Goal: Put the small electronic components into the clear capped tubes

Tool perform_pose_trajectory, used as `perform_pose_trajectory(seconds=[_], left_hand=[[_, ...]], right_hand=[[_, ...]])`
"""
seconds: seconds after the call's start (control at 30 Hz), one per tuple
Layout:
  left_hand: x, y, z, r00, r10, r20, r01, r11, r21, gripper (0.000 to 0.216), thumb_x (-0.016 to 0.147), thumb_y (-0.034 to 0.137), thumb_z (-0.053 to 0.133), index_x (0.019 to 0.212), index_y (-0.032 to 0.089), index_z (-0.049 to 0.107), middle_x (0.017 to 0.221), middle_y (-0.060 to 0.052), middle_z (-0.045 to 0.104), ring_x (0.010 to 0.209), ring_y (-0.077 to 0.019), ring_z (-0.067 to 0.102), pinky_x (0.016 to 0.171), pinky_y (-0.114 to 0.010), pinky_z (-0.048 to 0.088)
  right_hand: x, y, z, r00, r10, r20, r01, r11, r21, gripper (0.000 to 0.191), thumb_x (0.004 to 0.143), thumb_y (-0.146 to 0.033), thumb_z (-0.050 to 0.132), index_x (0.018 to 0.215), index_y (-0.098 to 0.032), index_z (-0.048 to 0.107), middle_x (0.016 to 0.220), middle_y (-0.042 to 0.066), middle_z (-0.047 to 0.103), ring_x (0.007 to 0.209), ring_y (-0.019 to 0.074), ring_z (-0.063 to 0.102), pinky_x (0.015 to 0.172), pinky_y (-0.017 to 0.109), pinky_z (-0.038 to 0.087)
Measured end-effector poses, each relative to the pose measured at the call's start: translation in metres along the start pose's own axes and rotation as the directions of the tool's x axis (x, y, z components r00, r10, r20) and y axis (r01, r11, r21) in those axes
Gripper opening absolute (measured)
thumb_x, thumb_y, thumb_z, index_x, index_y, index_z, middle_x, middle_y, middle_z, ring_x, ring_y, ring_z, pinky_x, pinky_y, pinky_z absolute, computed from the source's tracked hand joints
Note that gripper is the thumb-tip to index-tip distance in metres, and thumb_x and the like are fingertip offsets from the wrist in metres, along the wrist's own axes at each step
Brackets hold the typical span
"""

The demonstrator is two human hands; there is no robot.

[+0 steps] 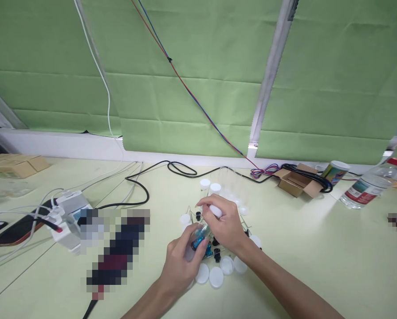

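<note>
My left hand (181, 259) is closed around a small clear plastic bottle (202, 233), tilted, with blue pieces showing inside. Close against its upper end, my right hand (227, 223) has its fingers curled on a white round cap (215, 211). Whether cap and bottle touch is hidden by the fingers. Under and around both hands lie loose white lids (216, 277), small black parts (217, 254) and thin pale sticks or wires. More blue pieces (208, 251) sit just below the bottle.
Clear empty bottles (234, 188) lie beyond my hands. A black cable (141, 201) loops along the back, near an open cardboard box (296, 181) and a large water bottle (367, 186). On the left is a white power strip (67, 221) with cords.
</note>
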State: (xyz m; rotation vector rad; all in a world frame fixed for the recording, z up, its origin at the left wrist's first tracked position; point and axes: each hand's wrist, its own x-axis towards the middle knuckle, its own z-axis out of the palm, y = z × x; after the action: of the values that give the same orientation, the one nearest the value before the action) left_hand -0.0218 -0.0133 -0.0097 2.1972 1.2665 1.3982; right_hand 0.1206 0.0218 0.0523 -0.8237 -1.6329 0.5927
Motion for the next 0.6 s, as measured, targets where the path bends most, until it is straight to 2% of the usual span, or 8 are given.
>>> perform_pose_trajectory(seconds=[0.13,0.23,0.37,0.6], left_hand=[[0.001,0.000,0.000,0.999,-0.030,-0.016,0.030,0.999,-0.031,0.019,0.090,0.028,0.053,0.107,0.019,0.055,0.057,0.008,0.045,0.047,-0.0091,0.038,0.047,-0.019,0.035],[0.002,0.001,-0.001,0.996,-0.087,-0.012,0.085,0.989,-0.123,0.018,0.092,0.030,0.050,0.106,0.019,0.054,0.059,0.007,0.049,0.049,-0.0097,0.040,0.049,-0.020,0.036],[0.002,0.002,-0.003,0.988,-0.157,-0.009,0.151,0.962,-0.226,0.020,0.095,0.033,0.045,0.107,0.019,0.053,0.056,0.007,0.049,0.048,-0.0103,0.041,0.049,-0.021,0.034],[-0.001,-0.003,-0.003,0.969,-0.238,0.072,0.248,0.906,-0.343,0.028,0.098,0.037,0.040,0.117,0.019,0.050,0.060,0.005,0.053,0.048,-0.0102,0.044,0.050,-0.022,0.036]], right_hand=[[-0.001,-0.006,-0.002,0.991,0.107,0.086,-0.113,0.991,0.074,0.019,0.085,-0.019,0.055,0.102,-0.022,0.064,0.080,-0.001,0.059,0.057,0.0095,0.049,0.053,0.023,0.042],[0.000,-0.013,-0.005,0.970,0.168,0.177,-0.196,0.969,0.153,0.037,0.082,-0.019,0.061,0.118,-0.027,0.053,0.091,-0.002,0.058,0.051,0.0064,0.041,0.047,0.021,0.037],[0.000,-0.017,-0.005,0.963,0.166,0.214,-0.211,0.955,0.210,0.049,0.081,-0.018,0.063,0.126,-0.030,0.046,0.102,0.000,0.060,0.057,0.0070,0.044,0.053,0.022,0.042],[-0.001,-0.011,-0.002,0.957,0.186,0.221,-0.228,0.956,0.182,0.047,0.086,-0.030,0.064,0.130,-0.028,0.050,0.103,0.003,0.065,0.073,0.0136,0.058,0.068,0.030,0.050]])
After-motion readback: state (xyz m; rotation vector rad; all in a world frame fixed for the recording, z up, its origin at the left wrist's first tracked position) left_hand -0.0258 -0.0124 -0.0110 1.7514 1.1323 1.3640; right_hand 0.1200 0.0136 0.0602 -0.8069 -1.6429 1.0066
